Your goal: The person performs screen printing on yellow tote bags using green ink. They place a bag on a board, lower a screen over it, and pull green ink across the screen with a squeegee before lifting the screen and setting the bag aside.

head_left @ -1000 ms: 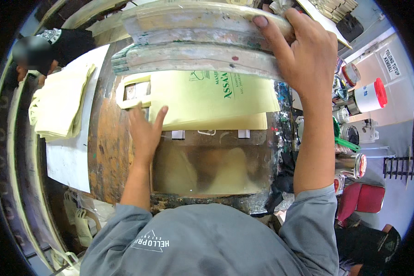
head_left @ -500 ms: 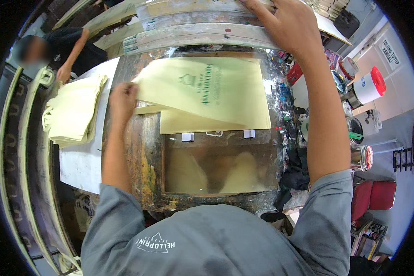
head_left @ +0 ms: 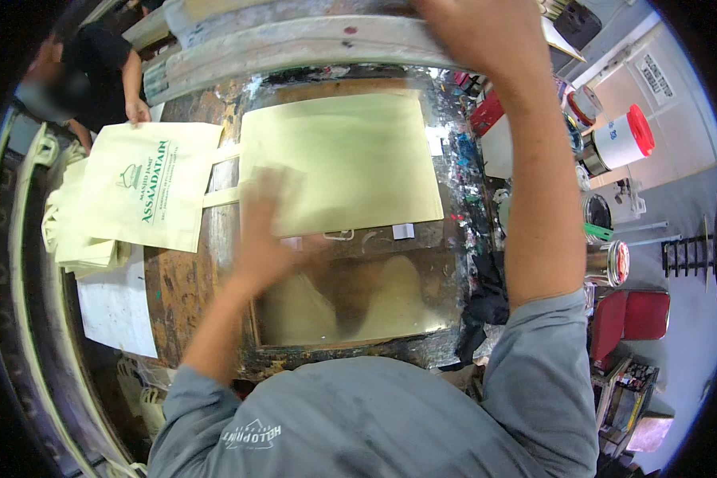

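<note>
Left hand [head_left: 267,239], blurred, lay flat and open on the plain pale-yellow fabric bag [head_left: 350,159] on the paint-stained bench [head_left: 185,287]. Right hand [head_left: 486,36] gripped the raised grey wooden screen frame [head_left: 295,44].

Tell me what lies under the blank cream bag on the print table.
The blank cream bag lies flat on the paint-stained table, with white tape tabs showing at its lower edge. The left hand rests on its corner. What lies beneath its middle is covered.

Probably print workshop: ink-smeared table [head_left: 454,171]
</note>
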### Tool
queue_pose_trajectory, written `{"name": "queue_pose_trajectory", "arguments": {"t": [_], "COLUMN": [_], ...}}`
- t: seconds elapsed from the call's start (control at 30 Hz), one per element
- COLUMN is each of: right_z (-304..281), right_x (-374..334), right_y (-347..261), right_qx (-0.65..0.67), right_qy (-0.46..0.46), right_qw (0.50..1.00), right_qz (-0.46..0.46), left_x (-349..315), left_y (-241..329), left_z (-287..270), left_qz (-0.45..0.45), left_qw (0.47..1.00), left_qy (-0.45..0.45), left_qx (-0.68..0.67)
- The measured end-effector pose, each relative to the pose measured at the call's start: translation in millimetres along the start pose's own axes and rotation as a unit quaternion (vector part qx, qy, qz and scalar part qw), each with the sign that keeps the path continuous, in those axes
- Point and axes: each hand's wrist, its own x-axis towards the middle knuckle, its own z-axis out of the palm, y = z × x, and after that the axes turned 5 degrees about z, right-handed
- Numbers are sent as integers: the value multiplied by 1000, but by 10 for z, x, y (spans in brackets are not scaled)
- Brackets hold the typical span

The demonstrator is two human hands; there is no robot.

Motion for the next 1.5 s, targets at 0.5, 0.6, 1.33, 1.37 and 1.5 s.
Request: {"name": "queue_pose_trajectory", "arguments": {"t": [0.5,0.6,1.33,1.37,1.5], "right_z": [140,226,1147,1290,1945], "right_x": [-591,-1239,-2295,-2178,-1627], "right_y": [95,241,511,597,936], "right_qx": [-73,-74,-82,-92,-120], "right_qy": [22,-53,-150,-142,-84], "right_qw": [994,988,984,984,986], "right_qz": [-74,-122,-50,-51,-80], "left_x": [442,60,-983,-976,-940], "left_y": [401,233,-88,-90,-90], "left_z": [-963,-858,537,533,535], "left_qz": [-170,-221,-174,-171,-170], "left_qw": [808,840,969,969,971], "left_qy": [252,146,133,139,135], "left_qx": [-505,-473,-116,-112,-101]}}
